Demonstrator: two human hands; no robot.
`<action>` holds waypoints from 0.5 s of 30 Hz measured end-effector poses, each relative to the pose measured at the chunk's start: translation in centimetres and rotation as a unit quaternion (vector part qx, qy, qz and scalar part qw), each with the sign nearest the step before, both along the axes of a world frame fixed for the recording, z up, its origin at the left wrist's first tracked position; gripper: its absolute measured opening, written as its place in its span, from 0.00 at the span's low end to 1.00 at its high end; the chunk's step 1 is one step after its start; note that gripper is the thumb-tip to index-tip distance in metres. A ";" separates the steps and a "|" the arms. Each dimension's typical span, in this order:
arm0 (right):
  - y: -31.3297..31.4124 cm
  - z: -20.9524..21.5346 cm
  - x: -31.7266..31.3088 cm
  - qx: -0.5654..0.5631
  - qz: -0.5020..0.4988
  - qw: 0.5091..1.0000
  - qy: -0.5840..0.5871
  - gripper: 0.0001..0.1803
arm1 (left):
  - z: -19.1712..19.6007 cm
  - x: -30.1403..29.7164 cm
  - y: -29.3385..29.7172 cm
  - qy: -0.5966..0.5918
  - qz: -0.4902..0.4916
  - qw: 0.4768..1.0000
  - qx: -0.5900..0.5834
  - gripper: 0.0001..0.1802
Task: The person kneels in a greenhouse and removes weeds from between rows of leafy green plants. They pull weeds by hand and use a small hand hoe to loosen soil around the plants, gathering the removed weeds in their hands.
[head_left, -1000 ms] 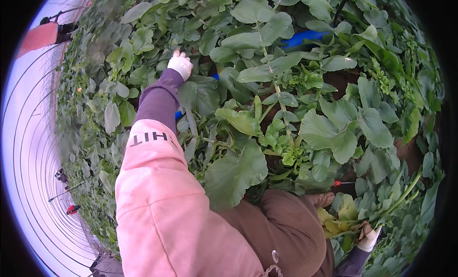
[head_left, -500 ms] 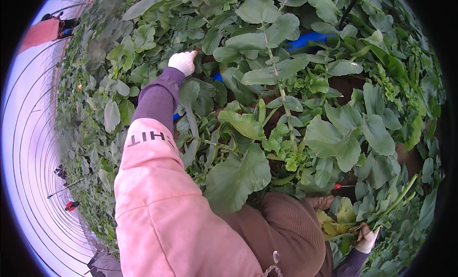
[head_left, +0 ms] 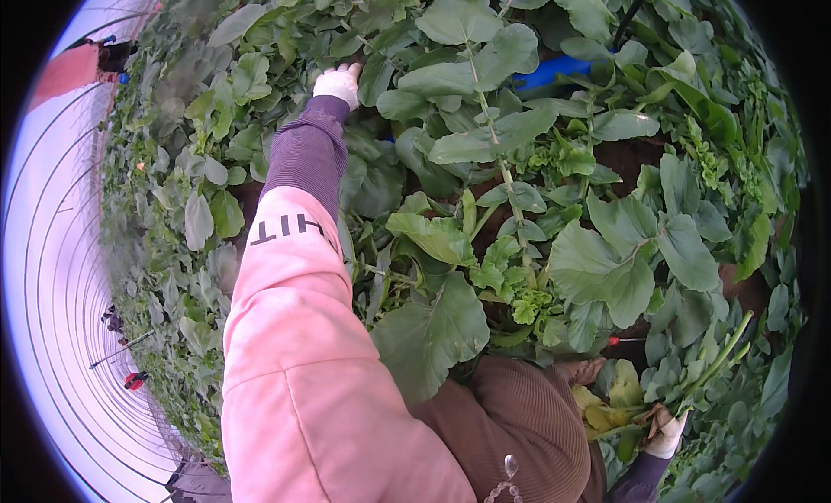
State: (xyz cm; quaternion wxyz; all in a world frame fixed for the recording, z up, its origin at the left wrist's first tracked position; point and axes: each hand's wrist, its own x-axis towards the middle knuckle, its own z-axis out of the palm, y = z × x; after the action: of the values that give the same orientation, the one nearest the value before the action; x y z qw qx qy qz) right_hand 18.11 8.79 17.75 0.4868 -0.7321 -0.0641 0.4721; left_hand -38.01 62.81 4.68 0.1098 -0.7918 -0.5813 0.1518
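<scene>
The left arm stretches straight out from the lower middle of the view toward the top, in a pink sleeve (head_left: pixel 303 347) with a purple cuff (head_left: pixel 307 152) showing past it. The left hand (head_left: pixel 338 83) wears a white glove and reaches into the leaves (head_left: pixel 450 79) of the plant bed, its fingers curled down among them; the foliage hides the fingertips, so I cannot tell whether it grips a leaf or only touches them.

The right arm is bent low at the bottom right edge, mostly out of view, with only a dark cuff showing. The right hand (head_left: pixel 665 432), also in a white glove, is clenched around a bunch (head_left: pixel 692 390) of cut green stalks with yellowing leaves, held beside the brown-clad knee (head_left: pixel 519 416). The stalks slant up and to the right from the fist.

Counted: two gloved hands, one held bunch, and one blue object (head_left: pixel 554 67) partly hidden under leaves near the top. Broad green leaves cover nearly all the ground, with dark soil (head_left: pixel 623 152) showing between them in places. A curved white greenhouse cover (head_left: pixel 52 286) runs down the left edge.
</scene>
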 end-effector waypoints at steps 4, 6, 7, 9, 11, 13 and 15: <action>0.5 0.3 -0.4 -0.010 0.005 1.000 -0.009 0.29 | -1.4 0.9 0.0 0.024 0.029 0.998 0.053 0.16; 0.6 0.5 -0.7 -0.013 0.003 1.000 -0.015 0.30 | -1.1 0.9 -0.2 0.025 -0.007 0.997 0.072 0.12; 0.6 0.6 -0.7 -0.013 0.001 1.000 -0.016 0.30 | -0.8 0.7 -0.4 0.022 -0.031 0.994 0.100 0.10; 0.5 0.6 -0.9 0.001 -0.014 1.000 -0.015 0.30 | -0.1 -0.2 -2.2 0.007 -0.062 0.992 0.112 0.10; 0.5 0.5 -0.9 0.001 -0.005 1.000 -0.014 0.29 | 0.8 -1.6 -4.1 0.052 -0.073 0.995 0.041 0.11; 0.6 0.5 -0.8 0.002 -0.001 1.000 -0.007 0.29 | 2.3 -3.7 -5.5 -0.018 -0.154 0.987 0.047 0.13; 0.7 0.5 -0.5 -0.008 0.013 1.000 0.004 0.29 | 3.5 -5.4 -6.0 -0.041 -0.154 0.987 0.030 0.16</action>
State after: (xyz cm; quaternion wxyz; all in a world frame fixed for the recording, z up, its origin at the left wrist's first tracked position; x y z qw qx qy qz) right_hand 17.62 9.52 18.21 0.4753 -0.7333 -0.0679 0.4815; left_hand -43.37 56.85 8.19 0.1316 -0.8737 -0.4608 0.0836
